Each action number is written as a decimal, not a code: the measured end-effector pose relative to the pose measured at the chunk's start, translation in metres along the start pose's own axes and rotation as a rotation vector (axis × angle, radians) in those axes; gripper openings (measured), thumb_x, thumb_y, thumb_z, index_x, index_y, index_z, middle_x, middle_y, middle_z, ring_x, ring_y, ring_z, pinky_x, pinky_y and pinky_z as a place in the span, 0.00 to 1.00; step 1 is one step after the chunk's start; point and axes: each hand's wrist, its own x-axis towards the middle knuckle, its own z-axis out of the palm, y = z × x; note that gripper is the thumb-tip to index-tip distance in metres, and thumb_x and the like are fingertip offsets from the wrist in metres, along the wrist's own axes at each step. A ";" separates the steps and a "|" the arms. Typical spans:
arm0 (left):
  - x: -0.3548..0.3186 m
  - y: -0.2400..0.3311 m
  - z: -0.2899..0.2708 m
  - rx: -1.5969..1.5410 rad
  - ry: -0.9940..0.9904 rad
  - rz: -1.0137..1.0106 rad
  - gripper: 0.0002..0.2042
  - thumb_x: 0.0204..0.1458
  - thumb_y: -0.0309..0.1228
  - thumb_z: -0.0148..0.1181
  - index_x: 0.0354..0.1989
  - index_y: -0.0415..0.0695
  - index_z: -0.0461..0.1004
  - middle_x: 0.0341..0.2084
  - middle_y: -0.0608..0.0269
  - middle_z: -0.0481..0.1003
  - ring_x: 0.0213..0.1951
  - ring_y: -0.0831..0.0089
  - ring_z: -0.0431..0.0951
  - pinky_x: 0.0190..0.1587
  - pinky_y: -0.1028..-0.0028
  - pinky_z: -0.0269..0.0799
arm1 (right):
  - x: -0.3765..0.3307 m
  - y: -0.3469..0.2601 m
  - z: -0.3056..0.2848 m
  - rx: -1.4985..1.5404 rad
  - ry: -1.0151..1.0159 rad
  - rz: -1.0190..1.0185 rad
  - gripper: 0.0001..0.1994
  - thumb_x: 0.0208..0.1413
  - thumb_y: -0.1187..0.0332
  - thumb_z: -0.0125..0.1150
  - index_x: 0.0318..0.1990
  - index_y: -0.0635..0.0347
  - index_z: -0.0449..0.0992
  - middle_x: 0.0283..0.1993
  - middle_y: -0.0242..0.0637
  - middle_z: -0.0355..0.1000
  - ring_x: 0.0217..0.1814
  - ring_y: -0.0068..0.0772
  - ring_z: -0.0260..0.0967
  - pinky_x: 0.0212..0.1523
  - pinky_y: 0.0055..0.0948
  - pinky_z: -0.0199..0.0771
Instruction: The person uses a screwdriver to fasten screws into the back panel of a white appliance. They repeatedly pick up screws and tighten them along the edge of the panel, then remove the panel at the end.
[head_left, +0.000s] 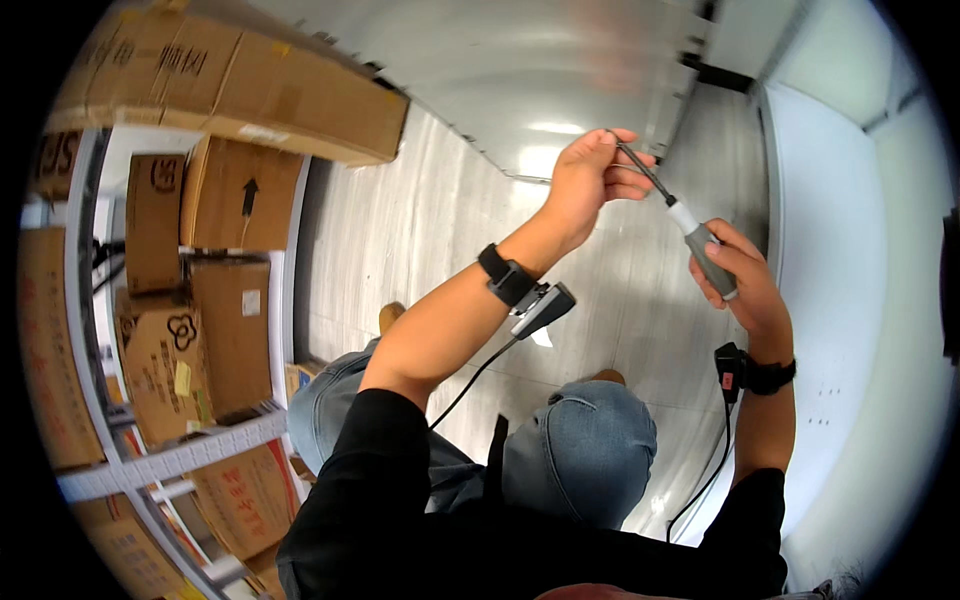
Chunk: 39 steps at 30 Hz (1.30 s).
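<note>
A screwdriver (683, 217) with a grey and white handle and a dark shaft is held slantwise above the floor, in front of me. Wrapped around the grey part of its handle is my right hand (748, 272). My left hand (590, 178) pinches the shaft near its far end between thumb and forefinger, the other fingers loosely spread; the very tip is hidden by these fingers. Just beyond my left hand stands a large shiny metal panel (480, 75), apart from the screwdriver as far as I can see.
On the left, a metal shelf rack (190, 460) holds several cardboard boxes (230, 330). A long cardboard box (270, 85) lies across its top. A white panel (830, 260) runs along my right side. My bent knees (585, 450) are low over the wood-patterned floor (400, 240).
</note>
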 end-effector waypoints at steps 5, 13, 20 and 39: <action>-0.055 0.072 -0.055 0.017 0.119 0.006 0.16 0.64 0.37 0.38 0.49 0.39 0.65 0.39 0.51 0.75 0.35 0.69 0.78 0.39 0.72 0.74 | 0.018 -0.051 0.085 -0.064 -0.157 0.073 0.14 0.60 0.60 0.46 0.41 0.64 0.67 0.26 0.41 0.71 0.12 0.21 0.59 0.13 0.21 0.57; -0.045 0.140 -0.114 -0.089 0.101 -0.083 0.16 0.63 0.33 0.36 0.52 0.37 0.65 0.37 0.57 0.75 0.33 0.75 0.75 0.39 0.75 0.74 | 0.061 -0.105 0.172 -0.207 -0.138 0.211 0.15 0.60 0.58 0.45 0.38 0.62 0.65 0.27 0.46 0.74 0.14 0.24 0.63 0.16 0.21 0.63; 0.004 0.123 -0.139 -0.186 -0.103 -0.152 0.17 0.63 0.31 0.36 0.53 0.35 0.64 0.35 0.54 0.74 0.31 0.75 0.74 0.37 0.75 0.74 | 0.078 -0.108 0.198 -0.187 0.053 0.332 0.13 0.57 0.58 0.48 0.37 0.60 0.65 0.26 0.44 0.73 0.17 0.29 0.69 0.16 0.23 0.66; 0.007 0.111 -0.137 0.025 -0.081 -0.149 0.13 0.61 0.35 0.46 0.46 0.41 0.73 0.25 0.66 0.75 0.27 0.79 0.72 0.34 0.79 0.69 | 0.085 -0.002 0.263 0.354 0.160 -0.043 0.14 0.60 0.58 0.42 0.41 0.60 0.64 0.28 0.42 0.70 0.23 0.35 0.69 0.25 0.30 0.68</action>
